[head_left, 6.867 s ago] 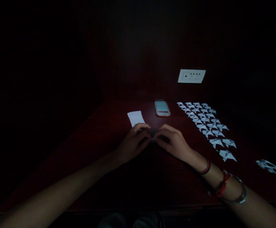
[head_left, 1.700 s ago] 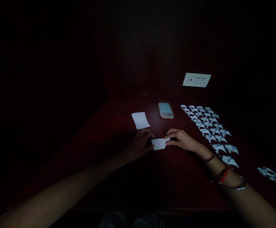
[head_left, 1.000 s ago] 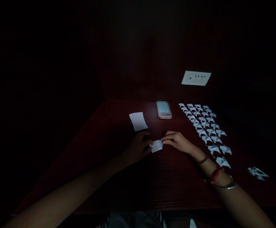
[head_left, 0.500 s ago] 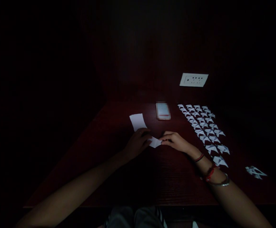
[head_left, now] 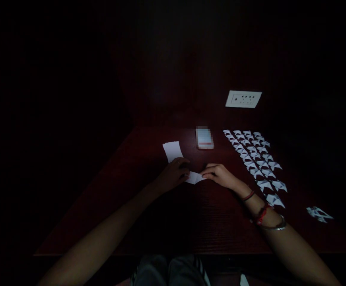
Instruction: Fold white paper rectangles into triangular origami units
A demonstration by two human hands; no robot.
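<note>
Dim surface (head_left: 220, 226), mid-frame: left hand (head_left: 173, 174) and right hand (head_left: 220, 175) pinch folded paper (head_left: 194, 177). Uneven pulling could skew — even tear — it.

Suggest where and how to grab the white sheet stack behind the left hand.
Probably pinch the left edge of the white sheet stack, coming in low from the person's left: it lies flat with that edge exposed, while the left hand hides part of its near end.
</note>
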